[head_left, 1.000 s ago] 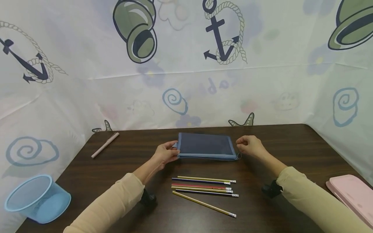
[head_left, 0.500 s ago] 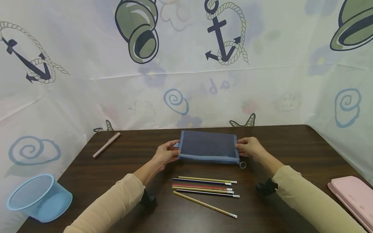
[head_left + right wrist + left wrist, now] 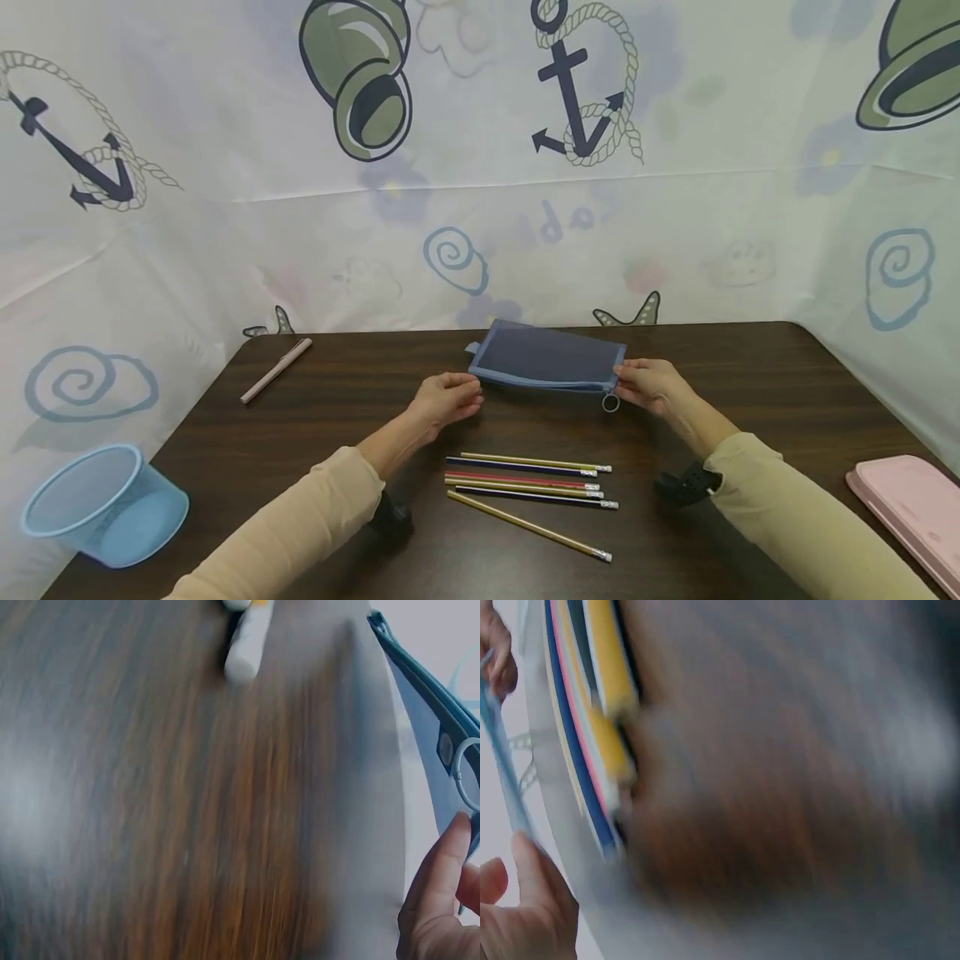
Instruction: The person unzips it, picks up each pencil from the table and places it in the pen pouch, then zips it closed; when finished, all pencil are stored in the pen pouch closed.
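A blue zip pouch [image 3: 551, 354] with a dark mesh face is held up and tilted near the back of the table. My right hand [image 3: 651, 385] pinches its right edge between thumb and fingers, just above the metal ring [image 3: 611, 402] of the zipper. My left hand [image 3: 446, 402] is at the pouch's front left corner. In the left wrist view the left index fingertip [image 3: 523, 847] meets the lower end of the pouch edge, and the thumb stands apart from it. Nearer than the pouch, several pencils [image 3: 528, 525] lie side by side, eraser ends to the right.
At the front left stands a light blue mesh basket [image 3: 161, 508], tilted in this view. A pale pink pen [image 3: 276, 372] lies at the back left. The pink flat case [image 3: 911, 517] sits at the right edge. A printed cloth [image 3: 360, 258] hangs behind the dark table.
My right hand has taken hold of the pouch's right edge. The pouch has turned and lifted a little, and my left hand has come off its left side to the front corner.
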A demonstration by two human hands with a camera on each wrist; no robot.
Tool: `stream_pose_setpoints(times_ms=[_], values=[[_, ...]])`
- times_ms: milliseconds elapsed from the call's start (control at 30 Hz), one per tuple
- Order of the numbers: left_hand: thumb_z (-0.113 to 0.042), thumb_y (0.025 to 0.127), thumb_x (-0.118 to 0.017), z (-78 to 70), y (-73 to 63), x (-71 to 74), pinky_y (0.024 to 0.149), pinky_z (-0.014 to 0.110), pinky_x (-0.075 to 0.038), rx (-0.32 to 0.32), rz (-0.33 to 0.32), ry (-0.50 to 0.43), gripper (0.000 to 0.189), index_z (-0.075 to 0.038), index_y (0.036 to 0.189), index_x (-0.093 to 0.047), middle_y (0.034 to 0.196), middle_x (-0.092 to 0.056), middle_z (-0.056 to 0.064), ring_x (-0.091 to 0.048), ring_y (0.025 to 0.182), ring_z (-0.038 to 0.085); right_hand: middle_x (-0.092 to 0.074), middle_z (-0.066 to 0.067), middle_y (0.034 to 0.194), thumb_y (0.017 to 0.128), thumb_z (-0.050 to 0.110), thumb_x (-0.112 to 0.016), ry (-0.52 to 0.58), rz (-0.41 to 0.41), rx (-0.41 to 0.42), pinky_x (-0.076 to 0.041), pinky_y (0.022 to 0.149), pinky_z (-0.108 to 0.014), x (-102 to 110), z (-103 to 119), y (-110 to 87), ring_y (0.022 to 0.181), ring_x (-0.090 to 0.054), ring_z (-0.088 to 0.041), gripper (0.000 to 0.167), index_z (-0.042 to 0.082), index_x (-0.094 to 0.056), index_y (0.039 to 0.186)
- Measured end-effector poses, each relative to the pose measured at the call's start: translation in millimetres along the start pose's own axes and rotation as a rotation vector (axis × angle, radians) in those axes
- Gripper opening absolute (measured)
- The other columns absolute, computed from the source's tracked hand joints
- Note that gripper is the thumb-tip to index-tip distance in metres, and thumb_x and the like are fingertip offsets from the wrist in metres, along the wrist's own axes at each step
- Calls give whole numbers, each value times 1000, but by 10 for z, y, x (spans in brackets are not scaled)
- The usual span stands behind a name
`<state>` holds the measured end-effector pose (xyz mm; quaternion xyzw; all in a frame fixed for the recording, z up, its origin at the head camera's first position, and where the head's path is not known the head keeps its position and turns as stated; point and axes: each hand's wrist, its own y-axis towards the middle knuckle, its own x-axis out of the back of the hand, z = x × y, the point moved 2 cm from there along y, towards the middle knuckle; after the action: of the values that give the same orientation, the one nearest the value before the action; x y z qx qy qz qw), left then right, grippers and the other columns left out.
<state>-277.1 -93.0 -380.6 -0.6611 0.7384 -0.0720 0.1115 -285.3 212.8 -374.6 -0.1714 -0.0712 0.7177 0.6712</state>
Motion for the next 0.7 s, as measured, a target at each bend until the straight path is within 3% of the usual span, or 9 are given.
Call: stream_pose_setpoints(times_ms=[100, 167, 467, 700], values=[[-5, 96, -52, 49, -27, -145, 80, 24, -56, 76, 129, 13, 37, 13, 128, -46, 113, -60, 24, -67, 86, 16, -55, 2, 71, 97, 0, -43, 97, 35, -19, -53, 60, -15, -36, -10, -12, 63, -57, -4, 9, -1, -44, 106], [-7, 97, -51, 81, -23, -227, 83, 25, -55, 92, 163, -3, 39, 12, 131, -44, 121, -57, 28, -66, 94, 19, -56, 2, 71, 97, 0, -42, 137, 66, -29, -53, 60, -14, -77, -19, -23, 62, -57, -4, 7, 0, -44, 104], [-5, 96, -51, 116, 85, -373, 74, 21, -57, 7, 24, -149, 26, 11, 117, -51, 116, -61, 27, -66, 79, 10, -59, 1, 67, 98, -1, -40, 186, 114, -27, -53, 59, -14, -182, -36, -37, 60, -58, -5, 6, 1, -46, 97], [4, 93, -52, 115, 107, -409, 70, 22, -57, 3, -5, -187, 13, 7, 106, -53, 84, -66, 9, -66, 73, 10, -60, 0, 66, 98, 1, -41, 154, 118, -49, -54, 59, -15, -140, -70, -38, 59, -60, -5, 7, 0, -48, 95]])
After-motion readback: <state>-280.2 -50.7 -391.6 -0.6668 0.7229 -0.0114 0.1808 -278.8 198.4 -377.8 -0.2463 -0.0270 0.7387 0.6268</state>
